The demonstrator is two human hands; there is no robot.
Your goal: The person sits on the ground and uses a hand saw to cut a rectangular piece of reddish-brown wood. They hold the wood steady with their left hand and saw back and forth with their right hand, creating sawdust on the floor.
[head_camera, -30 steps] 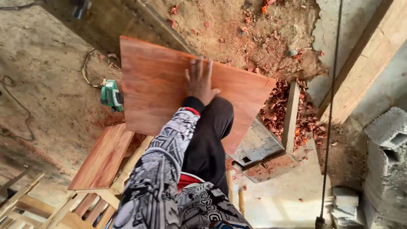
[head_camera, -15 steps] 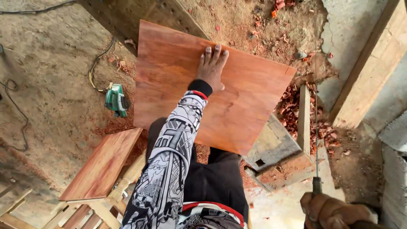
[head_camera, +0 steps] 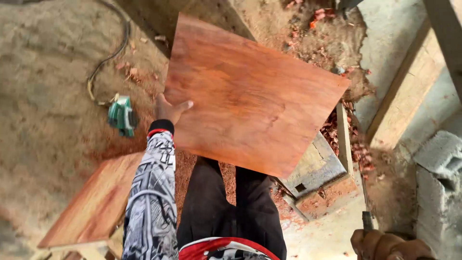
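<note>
A large reddish-brown wooden board (head_camera: 250,94) is held up in front of me, tilted, above the ground. My left hand (head_camera: 169,110) grips its left edge, thumb on the top face, fingers hidden underneath. My arm wears a black-and-white patterned sleeve. My right hand (head_camera: 385,244) is at the bottom right corner, closed around the handle of a thin metal tool (head_camera: 366,219) that points upward; its tip is hard to make out.
A green power tool (head_camera: 121,115) with a cable lies on the dirt at the left. A second reddish plank (head_camera: 91,202) rests on a wooden frame at lower left. Red wood shavings, a beam (head_camera: 409,103), concrete blocks (head_camera: 440,159) and a machine (head_camera: 317,168) sit at right.
My left hand slid from the board's top face to its left edge. The board now looks bigger and nearer. My right hand with the tool has stayed at the bottom right.
</note>
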